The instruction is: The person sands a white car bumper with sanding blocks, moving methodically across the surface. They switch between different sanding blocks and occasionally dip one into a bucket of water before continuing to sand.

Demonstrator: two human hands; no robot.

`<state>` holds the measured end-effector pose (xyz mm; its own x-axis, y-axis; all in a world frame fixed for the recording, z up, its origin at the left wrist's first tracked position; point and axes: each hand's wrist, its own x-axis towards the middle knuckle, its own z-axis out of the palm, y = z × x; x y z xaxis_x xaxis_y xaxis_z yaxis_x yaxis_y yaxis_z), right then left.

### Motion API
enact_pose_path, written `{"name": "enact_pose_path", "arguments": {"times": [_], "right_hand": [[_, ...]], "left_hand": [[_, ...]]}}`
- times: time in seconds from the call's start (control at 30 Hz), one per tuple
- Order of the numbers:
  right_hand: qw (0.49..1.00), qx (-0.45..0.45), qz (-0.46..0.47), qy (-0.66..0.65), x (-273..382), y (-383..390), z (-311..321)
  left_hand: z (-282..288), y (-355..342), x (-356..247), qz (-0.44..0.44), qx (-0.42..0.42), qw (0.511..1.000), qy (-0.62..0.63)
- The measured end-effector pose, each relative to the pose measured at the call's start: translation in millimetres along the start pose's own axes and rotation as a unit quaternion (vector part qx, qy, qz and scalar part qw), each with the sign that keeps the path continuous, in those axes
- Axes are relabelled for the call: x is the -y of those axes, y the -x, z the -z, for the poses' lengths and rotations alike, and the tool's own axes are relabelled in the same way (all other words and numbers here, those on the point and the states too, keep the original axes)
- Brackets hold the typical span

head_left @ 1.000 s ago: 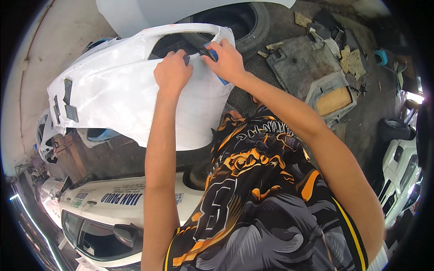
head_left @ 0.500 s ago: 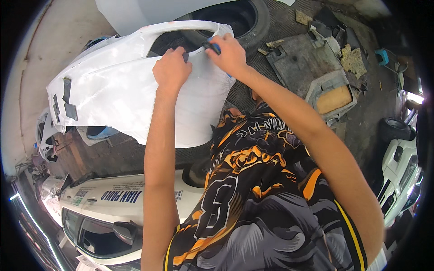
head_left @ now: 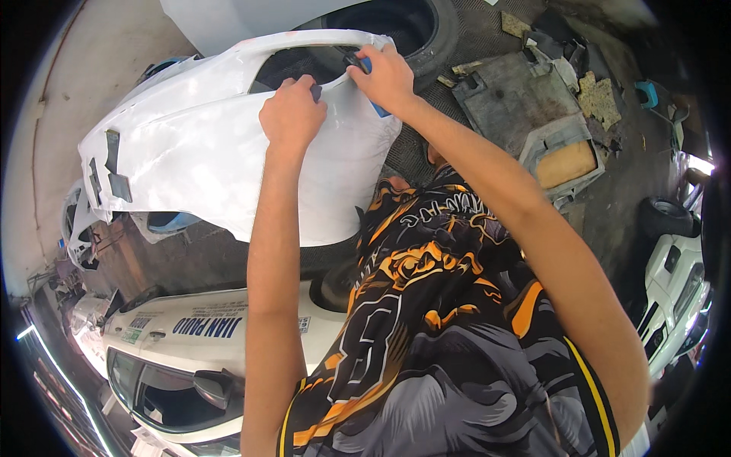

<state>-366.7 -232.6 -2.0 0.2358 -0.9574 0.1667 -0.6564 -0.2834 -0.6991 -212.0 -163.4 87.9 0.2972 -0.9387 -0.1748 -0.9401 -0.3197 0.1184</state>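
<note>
A large white car body panel (head_left: 175,152) with a wrinkled edge at its right end lies in front of me. Near its far edge is a long opening (head_left: 301,67). My left hand (head_left: 293,113) is closed at the opening's near rim, with a small dark piece (head_left: 316,92) showing by its fingertips; its kind is unclear. My right hand (head_left: 387,78) grips a small black-and-blue tool (head_left: 358,62) at the opening's right end. Its exact kind is hidden by the fingers. Below that hand a blue strip (head_left: 380,110) shows against the panel.
Behind the panel lies a tire (head_left: 445,38). Worn boards and scraps (head_left: 510,99) cover the floor at the right. A white car (head_left: 175,335) stands at the lower left, and another white car (head_left: 670,297) at the far right. Dark patches (head_left: 119,186) mark the panel's left end.
My right hand and its tool have shifted slightly up and away from the near rim. More of the blue strip shows below that hand. My left hand has barely moved.
</note>
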Motion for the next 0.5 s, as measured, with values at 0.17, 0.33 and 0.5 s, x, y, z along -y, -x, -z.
{"name": "enact_pose_path", "arguments": {"times": [0.17,0.33,0.5], "right_hand": [[0.999,0.014,-0.009,0.028,-3.8,3.8,9.5],[0.994,0.07,0.086,0.0,3.1,10.9,12.8],[0.998,-0.037,0.034,0.033,6.4,-3.3,14.4]], "left_hand": [[-1.2,0.1,1.3,-0.007,-0.005,1.0,0.011],[-2.1,0.1,1.7,-0.017,-0.02,0.999,0.021],[-1.9,1.1,1.2,-0.007,-0.014,1.0,0.007]]}}
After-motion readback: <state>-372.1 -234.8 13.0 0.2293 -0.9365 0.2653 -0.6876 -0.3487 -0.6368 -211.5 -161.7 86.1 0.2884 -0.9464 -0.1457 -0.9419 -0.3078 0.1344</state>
